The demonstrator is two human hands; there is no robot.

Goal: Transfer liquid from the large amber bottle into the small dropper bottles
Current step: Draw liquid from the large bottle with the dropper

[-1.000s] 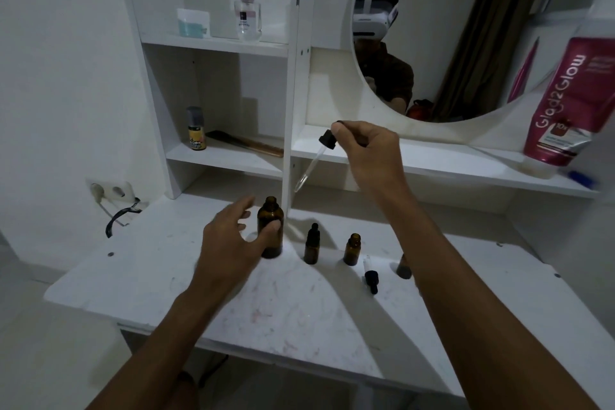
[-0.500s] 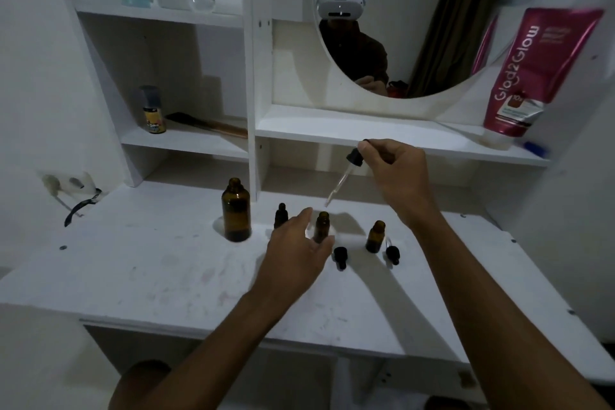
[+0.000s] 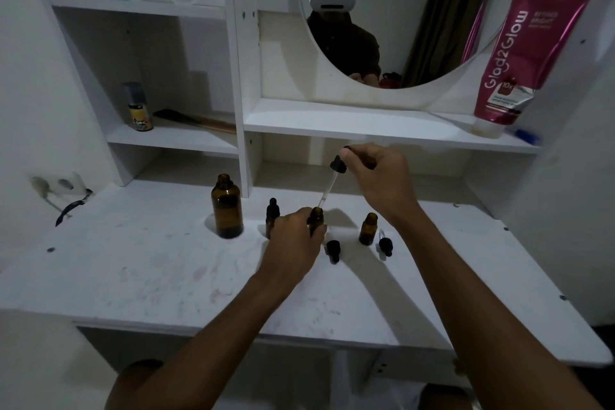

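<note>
The large amber bottle (image 3: 227, 206) stands uncapped on the white table (image 3: 149, 276), left of centre. My left hand (image 3: 294, 241) grips the middle small dropper bottle (image 3: 315, 217), which is open. My right hand (image 3: 377, 176) pinches the black bulb of a long glass dropper (image 3: 331, 181), its tip at that bottle's mouth. A capped small bottle (image 3: 272, 215) stands just left of my left hand. Another open small bottle (image 3: 368, 229) stands to the right. Two black dropper caps (image 3: 333, 250) (image 3: 385, 246) lie on the table in front.
White shelves rise behind the table, with a divider panel (image 3: 241, 110) right behind the large bottle. A small spray can (image 3: 139, 108) and a brush sit on the left shelf. A pink tube (image 3: 519, 56) stands at right. A wall socket with a cable (image 3: 63, 190) is at far left.
My left hand left the large bottle, moved right and closed on the middle small bottle. My right hand carried the dropper down until its tip reached that bottle's mouth.
</note>
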